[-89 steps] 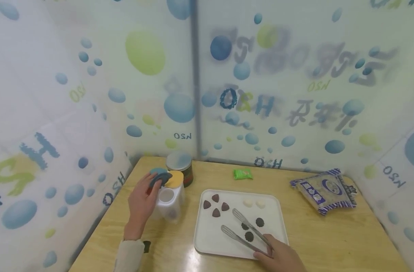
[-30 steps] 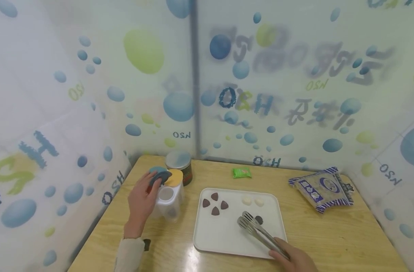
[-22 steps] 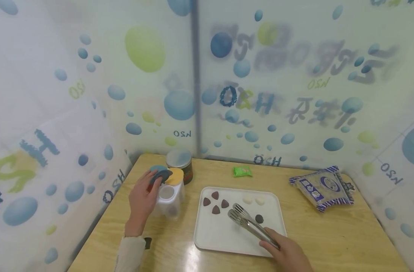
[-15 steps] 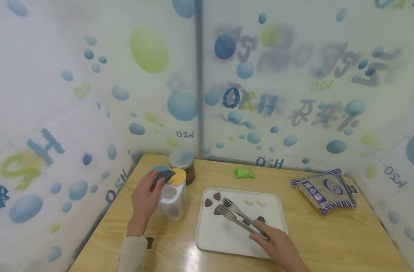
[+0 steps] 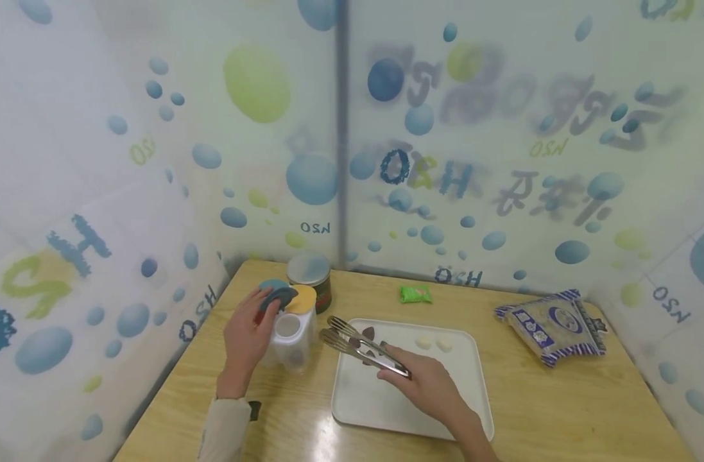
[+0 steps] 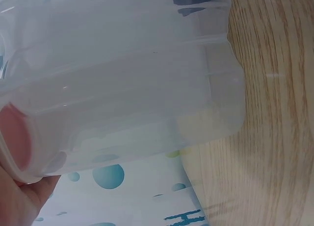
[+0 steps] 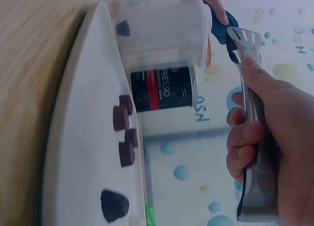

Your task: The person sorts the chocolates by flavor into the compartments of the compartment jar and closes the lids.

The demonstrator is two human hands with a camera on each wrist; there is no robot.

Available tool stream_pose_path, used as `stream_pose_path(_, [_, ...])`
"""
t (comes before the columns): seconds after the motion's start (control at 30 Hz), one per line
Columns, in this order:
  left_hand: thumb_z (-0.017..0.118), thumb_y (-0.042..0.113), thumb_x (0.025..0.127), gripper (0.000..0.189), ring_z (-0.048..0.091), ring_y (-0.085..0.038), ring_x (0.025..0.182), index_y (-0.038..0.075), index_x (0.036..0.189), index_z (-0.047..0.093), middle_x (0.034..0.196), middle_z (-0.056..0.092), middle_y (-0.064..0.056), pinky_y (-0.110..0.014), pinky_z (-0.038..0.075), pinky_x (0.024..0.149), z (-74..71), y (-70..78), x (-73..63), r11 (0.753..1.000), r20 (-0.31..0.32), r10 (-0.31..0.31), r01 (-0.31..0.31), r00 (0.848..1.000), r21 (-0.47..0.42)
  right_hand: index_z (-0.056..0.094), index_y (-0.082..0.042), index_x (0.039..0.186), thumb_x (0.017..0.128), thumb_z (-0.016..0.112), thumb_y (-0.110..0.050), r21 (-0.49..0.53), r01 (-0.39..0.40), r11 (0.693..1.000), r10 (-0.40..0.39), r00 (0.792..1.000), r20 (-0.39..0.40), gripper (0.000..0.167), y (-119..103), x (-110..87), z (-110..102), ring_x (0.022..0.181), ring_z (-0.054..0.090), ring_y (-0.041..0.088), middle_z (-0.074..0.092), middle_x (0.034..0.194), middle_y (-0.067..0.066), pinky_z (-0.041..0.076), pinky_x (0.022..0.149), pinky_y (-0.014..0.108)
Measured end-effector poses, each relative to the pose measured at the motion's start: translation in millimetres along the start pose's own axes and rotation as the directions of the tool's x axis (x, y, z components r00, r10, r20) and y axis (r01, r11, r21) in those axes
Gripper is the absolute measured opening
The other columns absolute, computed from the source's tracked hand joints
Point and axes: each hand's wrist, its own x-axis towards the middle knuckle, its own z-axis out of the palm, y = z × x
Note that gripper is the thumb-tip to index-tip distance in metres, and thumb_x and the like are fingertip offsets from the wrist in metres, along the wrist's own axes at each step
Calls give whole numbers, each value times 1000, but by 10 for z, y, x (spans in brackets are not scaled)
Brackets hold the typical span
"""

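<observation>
Over the wooden table point(image 5: 559, 410) I see the left hand point(image 5: 246, 340) pinching a dark blue lid point(image 5: 279, 298) at the open translucent container point(image 5: 294, 353). The right hand point(image 5: 428, 383) grips metal tongs point(image 7: 255, 186) partly above the white tray point(image 5: 386, 404)

In the head view, the tongs point(image 5: 386, 364) partly cover the brown pieces point(image 5: 368, 333), the right grip point(image 5: 423, 380) hides part of the tray point(image 5: 380, 404), anything between the tongs' tips cannot be made out, and the left wrist view's edges crop the clear container point(image 6: 122, 88).
</observation>
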Motion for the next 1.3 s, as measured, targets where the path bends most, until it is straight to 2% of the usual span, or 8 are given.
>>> stream_pose_path(0.13, [71, 25, 93, 37, 61, -37, 124, 3, 123, 69, 130, 67, -15, -58, 51, 95, 5, 4, -4, 1000, -1, 3, -3, 1000, -4, 67, -26, 126, 93, 62, -53, 32, 46, 998, -46, 999, 0, 43, -122, 157, 78, 77, 62, 2, 73, 100, -12, 49, 63, 22])
stream_pose_path(0.23, [69, 25, 94, 37, 60, -37, 125, 3, 124, 69, 132, 66, -16, -58, 50, 95, 5, 5, -3, 1000, 1, -6, 6, 1000, -1, 67, -29, 117, 94, 62, -51, 59, 79, 995, -78, 997, -22, 31, -228, 279, 144, 65, 50, 0, 63, 82, -18, 41, 56, 18])
stream_pose_path(0.3, [69, 26, 94, 37, 60, -37, 124, 4, 124, 69, 132, 66, -17, -58, 50, 94, 7, 8, 1, 1000, 4, -4, 4, 1000, 5, 65, -29, 110, 95, 62, -50, 68, 96, 993, -94, 995, -35, 26, -294, 342, 192, 61, 47, 0, 57, 75, -19, 39, 54, 18])
stream_pose_path(0.47, [70, 24, 94, 36, 61, -36, 123, 4, 124, 69, 131, 67, -16, -58, 52, 92, 15, -6, -13, 1000, -3, 5, -5, 1000, 13, 64, -28, 111, 96, 61, -47, 40, 110, 993, -110, 994, 0, 25, -398, 438, 308, 57, 42, -1, 50, 70, -19, 35, 50, 18])
stream_pose_path(0.67, [69, 27, 94, 37, 61, -36, 124, 6, 124, 69, 132, 66, -16, -58, 50, 96, 27, -7, -18, 1000, 3, 5, -5, 1000, 4, 65, -29, 119, 95, 59, -52, 28, 62, 998, -63, 997, 34, 34, -392, 401, 295, 59, 43, 1, 54, 73, -18, 36, 52, 19])
stream_pose_path(0.97, [68, 29, 95, 37, 59, -35, 127, 6, 125, 69, 131, 67, -14, -58, 50, 98, 10, -42, 4, 1000, 4, -3, 3, 1000, 11, 63, -23, 132, 93, 60, -56, 22, -61, 998, 60, 996, 60, 51, -173, 274, 258, 61, 44, 1, 58, 76, -14, 36, 53, 19])
stream_pose_path(1.1, [68, 28, 95, 38, 59, -36, 127, 5, 125, 69, 132, 67, -14, -58, 49, 99, 5, -42, 11, 1000, 3, -7, 7, 1000, 4, 65, -20, 130, 93, 62, -55, 13, -60, 998, 59, 996, 67, 52, -120, 220, 261, 59, 41, 0, 62, 78, -10, 34, 50, 19])
stream_pose_path(1.3, [66, 31, 96, 39, 58, -34, 129, 6, 125, 68, 133, 66, -12, -57, 48, 100, -2, -11, 10, 999, 28, -29, 28, 999, 15, 66, -22, 129, 92, 64, -51, -39, -45, 998, 51, 984, 168, 47, -27, 156, 313, 53, 33, 1, 42, 62, -14, 28, 46, 21])
